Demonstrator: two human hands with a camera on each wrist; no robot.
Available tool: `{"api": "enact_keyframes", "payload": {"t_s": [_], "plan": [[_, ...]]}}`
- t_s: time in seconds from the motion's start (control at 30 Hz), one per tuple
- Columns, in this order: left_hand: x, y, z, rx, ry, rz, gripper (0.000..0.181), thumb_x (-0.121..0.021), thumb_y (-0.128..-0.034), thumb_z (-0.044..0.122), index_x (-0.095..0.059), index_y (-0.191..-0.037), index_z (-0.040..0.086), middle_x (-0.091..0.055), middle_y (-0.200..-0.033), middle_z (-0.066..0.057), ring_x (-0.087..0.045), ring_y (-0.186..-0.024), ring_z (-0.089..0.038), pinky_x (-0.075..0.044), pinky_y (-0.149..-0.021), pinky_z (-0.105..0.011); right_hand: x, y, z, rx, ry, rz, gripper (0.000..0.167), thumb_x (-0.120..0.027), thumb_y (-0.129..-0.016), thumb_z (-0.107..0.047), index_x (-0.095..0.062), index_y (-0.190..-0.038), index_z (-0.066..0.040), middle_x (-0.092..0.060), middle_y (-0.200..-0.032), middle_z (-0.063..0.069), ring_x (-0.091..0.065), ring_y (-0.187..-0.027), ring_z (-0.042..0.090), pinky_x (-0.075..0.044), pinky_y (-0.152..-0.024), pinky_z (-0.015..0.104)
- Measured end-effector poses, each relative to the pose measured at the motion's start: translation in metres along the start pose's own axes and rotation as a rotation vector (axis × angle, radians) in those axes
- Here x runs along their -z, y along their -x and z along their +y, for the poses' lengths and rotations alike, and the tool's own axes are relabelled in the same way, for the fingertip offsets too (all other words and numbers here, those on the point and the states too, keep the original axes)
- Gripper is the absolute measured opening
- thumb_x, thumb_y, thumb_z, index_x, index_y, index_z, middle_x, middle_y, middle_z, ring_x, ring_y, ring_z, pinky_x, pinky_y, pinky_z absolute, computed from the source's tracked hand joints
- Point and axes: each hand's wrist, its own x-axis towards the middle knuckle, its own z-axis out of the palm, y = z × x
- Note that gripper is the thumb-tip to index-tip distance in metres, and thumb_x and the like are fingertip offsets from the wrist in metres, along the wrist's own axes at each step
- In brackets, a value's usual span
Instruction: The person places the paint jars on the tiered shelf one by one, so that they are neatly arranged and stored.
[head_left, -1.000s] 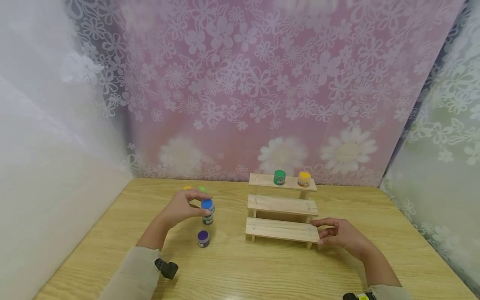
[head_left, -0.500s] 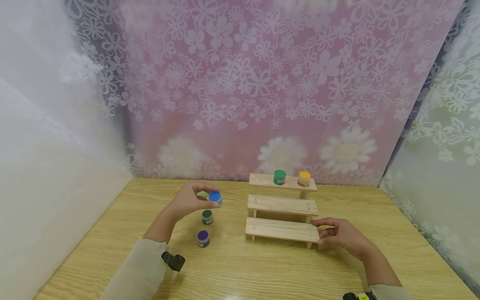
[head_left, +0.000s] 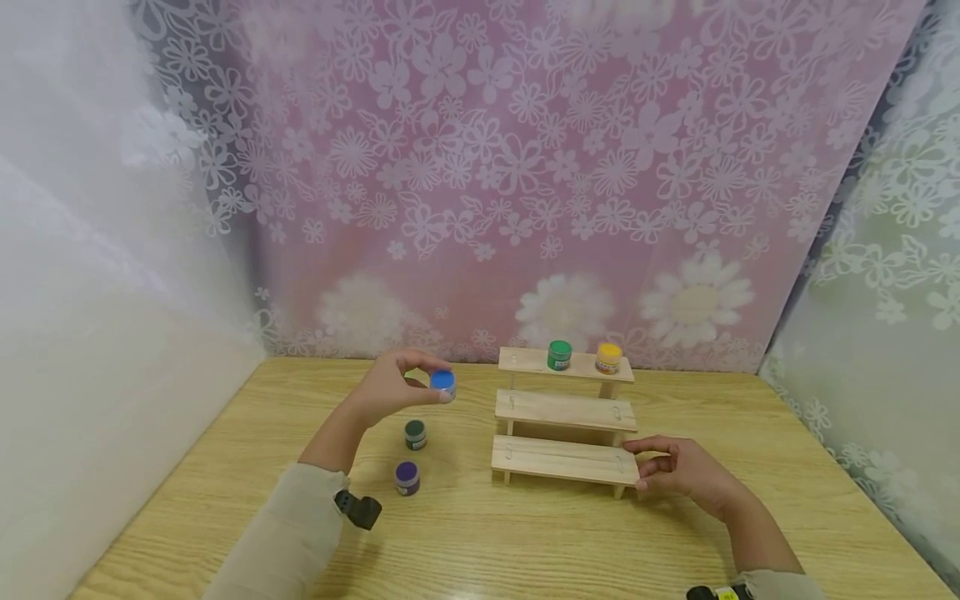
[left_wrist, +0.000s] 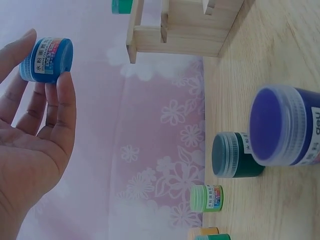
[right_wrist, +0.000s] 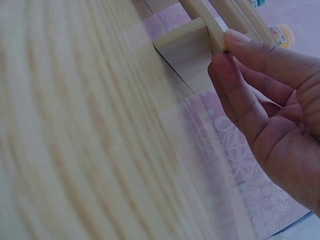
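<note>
My left hand (head_left: 392, 388) pinches a blue-lidded paint jar (head_left: 443, 382) between thumb and fingers. In the left wrist view, that blue jar is off the table. To its right stands a three-step wooden rack (head_left: 566, 461). At the right end of the lowest step, my right hand (head_left: 690, 477) grips the board's edge; the right wrist view shows thumb and fingertips on that board (right_wrist: 216, 35). A green paint jar (head_left: 559, 356) and a yellow paint jar (head_left: 608, 358) sit on the top step.
Nearer me on the table are a dark green jar (head_left: 415, 434) and a purple jar (head_left: 407, 477). The left wrist view also shows a light green jar (left_wrist: 206, 198), an orange jar (left_wrist: 202, 231) and another green one (left_wrist: 212, 237) partly cut off. A flowered curtain (head_left: 480, 208) hangs behind.
My left hand has carried the blue jar up and to the right, away from above the dark green jar. My right hand has stayed at the rack.
</note>
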Motion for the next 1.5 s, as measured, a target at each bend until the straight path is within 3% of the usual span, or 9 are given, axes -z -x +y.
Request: {"api": "enact_keyframes", "payload": {"t_s": [0.17,0.5,0.67,0.87,1.23,1.5], "plan": [[-0.001,-0.003,0.005,0.011,0.001,0.001,0.039,-0.084,-0.0785,0.014,-0.072,-0.116,0.008,-0.06,-0.112,-0.011,-0.059,-0.102,-0.034,-0.057,-0.081,-0.038,0.0,0.001,-0.001,0.008,0.003,0.001,0.061,-0.075,-0.086,-0.006,-0.047,-0.137,0.01,-0.047,-0.131,0.022,-0.063,-0.09,0.022,-0.057,-0.079,0.04],[-0.005,-0.01,0.012,-0.022,-0.016,0.012,0.039,-0.084,-0.0782,0.015,-0.072,-0.115,0.009,-0.061,-0.113,-0.008,-0.057,-0.104,-0.027,-0.056,-0.083,-0.037,0.001,0.0,-0.002,-0.005,0.014,0.007,0.061,-0.076,-0.085,-0.007,-0.048,-0.137,0.009,-0.051,-0.125,0.021,-0.063,-0.089,0.021,-0.057,-0.079,0.04],[-0.012,-0.017,0.013,-0.047,-0.016,0.041,0.037,-0.084,-0.0789,0.017,-0.074,-0.113,0.011,-0.063,-0.111,-0.006,-0.058,-0.102,-0.027,-0.057,-0.082,-0.037,0.002,-0.001,-0.002,0.001,0.022,0.012,0.062,-0.076,-0.085,-0.007,-0.049,-0.137,0.009,-0.051,-0.126,0.019,-0.063,-0.089,0.022,-0.058,-0.078,0.04],[-0.021,-0.022,0.014,-0.023,-0.032,0.096,0.038,-0.084,-0.0791,0.018,-0.073,-0.114,0.008,-0.067,-0.109,-0.004,-0.06,-0.103,-0.027,-0.056,-0.082,-0.037,0.002,-0.001,0.0,0.004,0.021,0.004,0.061,-0.076,-0.085,-0.007,-0.049,-0.137,0.009,-0.051,-0.126,0.02,-0.063,-0.09,0.022,-0.058,-0.078,0.04],[-0.037,-0.032,0.013,-0.021,-0.015,0.099,0.037,-0.084,-0.0786,0.02,-0.074,-0.112,0.01,-0.067,-0.106,-0.003,-0.061,-0.103,-0.029,-0.058,-0.078,-0.035,0.001,-0.001,0.001,-0.006,0.016,0.007,0.061,-0.076,-0.085,-0.007,-0.049,-0.137,0.009,-0.05,-0.124,0.021,-0.063,-0.089,0.022,-0.057,-0.078,0.04],[-0.049,-0.039,0.012,-0.025,-0.07,0.082,0.033,-0.084,-0.0789,0.022,-0.075,-0.109,0.014,-0.064,-0.103,-0.002,-0.06,-0.099,-0.022,-0.058,-0.073,-0.032,0.0,-0.001,0.001,-0.015,0.006,0.006,0.061,-0.076,-0.085,-0.007,-0.049,-0.137,0.009,-0.05,-0.12,0.022,-0.063,-0.088,0.021,-0.057,-0.079,0.04]]}}
